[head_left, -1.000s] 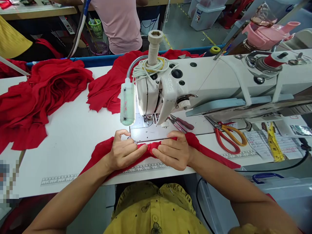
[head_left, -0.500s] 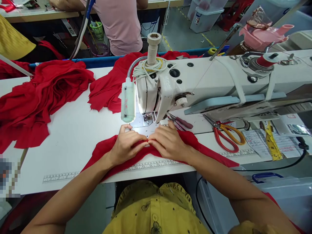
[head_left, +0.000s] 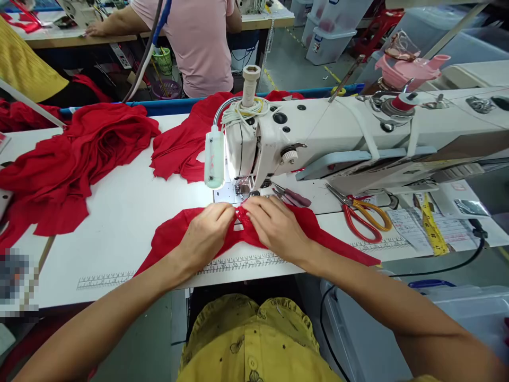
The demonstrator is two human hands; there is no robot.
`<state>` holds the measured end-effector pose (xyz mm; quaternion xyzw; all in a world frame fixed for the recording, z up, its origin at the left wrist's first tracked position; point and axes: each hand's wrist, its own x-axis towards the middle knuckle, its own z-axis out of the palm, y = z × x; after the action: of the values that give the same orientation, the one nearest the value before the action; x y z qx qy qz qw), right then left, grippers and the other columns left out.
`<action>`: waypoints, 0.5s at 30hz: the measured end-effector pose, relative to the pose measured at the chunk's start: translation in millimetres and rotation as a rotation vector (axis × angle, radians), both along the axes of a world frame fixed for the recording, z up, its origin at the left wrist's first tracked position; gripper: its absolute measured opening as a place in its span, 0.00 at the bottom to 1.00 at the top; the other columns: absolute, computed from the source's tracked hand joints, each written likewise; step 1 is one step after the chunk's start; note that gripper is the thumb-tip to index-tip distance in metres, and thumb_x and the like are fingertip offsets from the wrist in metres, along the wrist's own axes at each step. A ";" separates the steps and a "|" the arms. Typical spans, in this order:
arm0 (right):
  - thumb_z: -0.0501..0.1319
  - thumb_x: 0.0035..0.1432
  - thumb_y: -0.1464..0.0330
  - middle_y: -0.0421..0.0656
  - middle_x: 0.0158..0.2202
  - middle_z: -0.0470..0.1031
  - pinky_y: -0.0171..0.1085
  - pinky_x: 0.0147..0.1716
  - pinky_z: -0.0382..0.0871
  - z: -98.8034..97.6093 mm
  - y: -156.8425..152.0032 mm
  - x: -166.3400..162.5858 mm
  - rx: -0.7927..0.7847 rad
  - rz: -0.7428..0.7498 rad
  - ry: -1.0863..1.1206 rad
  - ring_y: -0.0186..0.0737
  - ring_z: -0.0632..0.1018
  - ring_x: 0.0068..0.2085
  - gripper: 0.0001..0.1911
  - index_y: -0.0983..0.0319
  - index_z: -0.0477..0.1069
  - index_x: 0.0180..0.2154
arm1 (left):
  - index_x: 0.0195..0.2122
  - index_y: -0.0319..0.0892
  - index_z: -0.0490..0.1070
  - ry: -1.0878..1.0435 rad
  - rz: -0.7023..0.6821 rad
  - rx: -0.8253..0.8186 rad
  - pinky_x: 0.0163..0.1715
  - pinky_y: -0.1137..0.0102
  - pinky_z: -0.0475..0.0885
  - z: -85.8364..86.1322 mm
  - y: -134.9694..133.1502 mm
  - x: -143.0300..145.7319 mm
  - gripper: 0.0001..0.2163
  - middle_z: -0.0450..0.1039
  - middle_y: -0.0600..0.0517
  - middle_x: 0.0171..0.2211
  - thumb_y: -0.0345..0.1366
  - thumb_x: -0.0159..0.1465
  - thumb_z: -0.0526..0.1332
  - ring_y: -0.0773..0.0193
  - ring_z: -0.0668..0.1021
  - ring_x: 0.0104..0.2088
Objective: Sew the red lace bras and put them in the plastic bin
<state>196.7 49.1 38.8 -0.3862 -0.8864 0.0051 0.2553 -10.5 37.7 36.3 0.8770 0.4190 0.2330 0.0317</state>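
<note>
A length of red fabric lies across the front of the sewing machine bed, spreading out to both sides. My left hand pinches its edge from the left, fingers closed. From the right, my right hand grips the same cloth, fingertips close to those of the left. Between them a short stretch of the red edge shows, just in front of the presser foot. The white sewing machine stands right behind my hands, its small lamp lit. Fingertips are partly hidden by the cloth.
Piles of red cloth lie at the left and behind the machine head. Right of my hands are dark-handled snips, scissors and a yellow tape measure on papers. A person in a pink shirt sits beyond the table.
Both hands have moved forward toward the presser foot with the red fabric, and its edge has come up near the needle area. My view has shifted slightly.
</note>
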 end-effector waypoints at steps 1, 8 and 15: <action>0.53 0.68 0.76 0.51 0.47 0.78 0.45 0.52 0.71 -1.9 -2.9 0.4 -0.004 0.058 0.034 0.46 0.76 0.48 0.13 0.66 0.74 0.49 | 0.48 0.38 0.69 -0.011 -0.030 -0.024 0.47 0.62 0.76 -4.1 -3.7 1.3 0.11 0.76 0.43 0.48 0.22 0.69 0.51 0.57 0.77 0.47; 0.62 0.67 0.60 0.54 0.56 0.77 0.52 0.59 0.72 -27.1 1.8 7.6 -0.112 0.106 0.091 0.52 0.75 0.59 0.21 0.66 0.72 0.56 | 0.56 0.40 0.67 0.011 0.039 -0.101 0.62 0.40 0.65 -30.2 -16.7 -4.5 0.13 0.70 0.40 0.61 0.30 0.73 0.53 0.47 0.70 0.64; 0.63 0.66 0.59 0.54 0.61 0.73 0.53 0.65 0.67 -26.5 3.2 17.0 -0.231 0.124 0.085 0.51 0.71 0.64 0.24 0.66 0.70 0.57 | 0.56 0.39 0.65 -0.017 0.049 -0.193 0.66 0.40 0.60 -28.6 -16.4 -9.2 0.12 0.68 0.40 0.64 0.34 0.74 0.53 0.48 0.66 0.67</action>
<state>213.7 52.3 12.3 -0.3570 -0.8904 0.1391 0.2459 -19.6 21.3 7.7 0.8574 0.4605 0.1995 0.1138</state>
